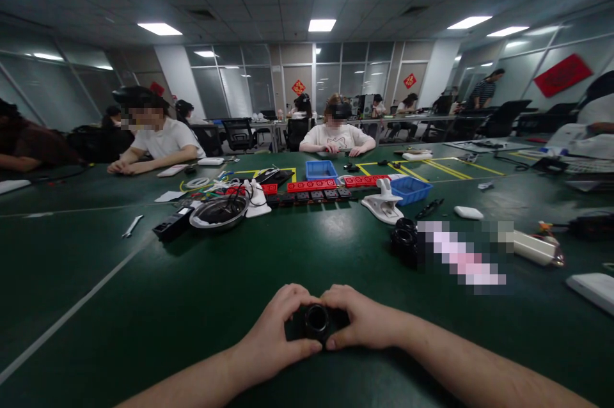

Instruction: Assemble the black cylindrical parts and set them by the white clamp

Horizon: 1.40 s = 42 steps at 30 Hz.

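Note:
My left hand (273, 328) and my right hand (367, 318) meet at the near edge of the green table (192, 293). Together they grip a small black ring-shaped part (316, 320) with a round opening facing up. My fingers curl around its sides and my thumbs press below it. The part rests on or just above the table surface. A stack of similar black rings (404, 238) sits further back to the right.
A metal bowl (218, 211), a black box (173, 224), red and black power strips (311, 190), two blue bins (410, 189), a white clamp (384, 203) and a wrench (132, 226) lie mid-table. A silver cylinder (535, 248) lies right. Other people sit across.

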Available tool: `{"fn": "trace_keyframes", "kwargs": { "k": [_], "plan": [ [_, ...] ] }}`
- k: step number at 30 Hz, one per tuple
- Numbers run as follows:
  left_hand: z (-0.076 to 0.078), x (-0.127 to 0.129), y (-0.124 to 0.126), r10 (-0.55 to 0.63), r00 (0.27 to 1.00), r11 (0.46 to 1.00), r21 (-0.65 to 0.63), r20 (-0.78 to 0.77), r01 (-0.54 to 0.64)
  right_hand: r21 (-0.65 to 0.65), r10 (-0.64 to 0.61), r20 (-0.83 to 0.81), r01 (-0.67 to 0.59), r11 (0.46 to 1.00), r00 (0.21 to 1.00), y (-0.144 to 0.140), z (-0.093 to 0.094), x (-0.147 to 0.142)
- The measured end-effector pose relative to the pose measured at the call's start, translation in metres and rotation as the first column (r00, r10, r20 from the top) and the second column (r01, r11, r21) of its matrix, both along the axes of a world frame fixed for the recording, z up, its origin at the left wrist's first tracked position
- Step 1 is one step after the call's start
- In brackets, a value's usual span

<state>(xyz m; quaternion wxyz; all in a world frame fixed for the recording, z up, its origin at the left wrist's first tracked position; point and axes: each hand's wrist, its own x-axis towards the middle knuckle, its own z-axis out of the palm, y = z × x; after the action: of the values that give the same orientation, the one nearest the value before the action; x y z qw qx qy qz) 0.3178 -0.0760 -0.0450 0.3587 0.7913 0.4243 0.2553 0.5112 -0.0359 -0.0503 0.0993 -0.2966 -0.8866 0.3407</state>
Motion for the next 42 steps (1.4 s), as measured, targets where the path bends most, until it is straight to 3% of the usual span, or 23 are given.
{"fn": "trace_keyframes", "kwargs": {
  "k": [12, 18, 27, 31, 34, 39, 42],
  "plan": [
    [-0.003, 0.001, -0.001, 0.037, 0.999, 0.999, -0.03, -0.035, -0.039, 0.034, 0.027, -0.012, -0.027, 0.999, 1.0, 0.001, -0.005, -0.001],
    [-0.001, 0.002, -0.003, 0.031, 0.999, 1.0, -0.005, -0.037, -0.031, 0.046, -0.027, -0.008, 0.027, 0.999, 1.0, 0.0, -0.009, -0.003],
    [-0.006, 0.009, -0.008, 0.14, 0.989, 0.99, 0.017, -0.043, -0.14, 0.115, -0.231, 0.051, 0.224, 0.968, 0.972, -0.011, -0.01, -0.013],
    [-0.014, 0.013, -0.012, 0.283, 0.958, 0.959, 0.026, -0.042, -0.282, 0.244, -0.391, 0.093, 0.36, 0.901, 0.916, -0.021, -0.017, -0.022],
    [-0.016, 0.015, -0.013, 0.332, 0.943, 0.943, 0.043, -0.024, -0.331, 0.335, -0.437, 0.113, 0.38, 0.863, 0.893, -0.028, -0.017, -0.026],
    [-0.01, 0.011, -0.01, 0.222, 0.975, 0.974, 0.053, -0.008, -0.221, 0.356, -0.416, 0.047, 0.374, 0.856, 0.908, -0.03, -0.011, -0.023],
    [-0.004, 0.006, -0.007, 0.128, 0.992, 0.991, 0.03, -0.009, -0.128, 0.228, -0.28, -0.034, 0.28, 0.932, 0.959, -0.023, -0.007, -0.016]
  ]
}}
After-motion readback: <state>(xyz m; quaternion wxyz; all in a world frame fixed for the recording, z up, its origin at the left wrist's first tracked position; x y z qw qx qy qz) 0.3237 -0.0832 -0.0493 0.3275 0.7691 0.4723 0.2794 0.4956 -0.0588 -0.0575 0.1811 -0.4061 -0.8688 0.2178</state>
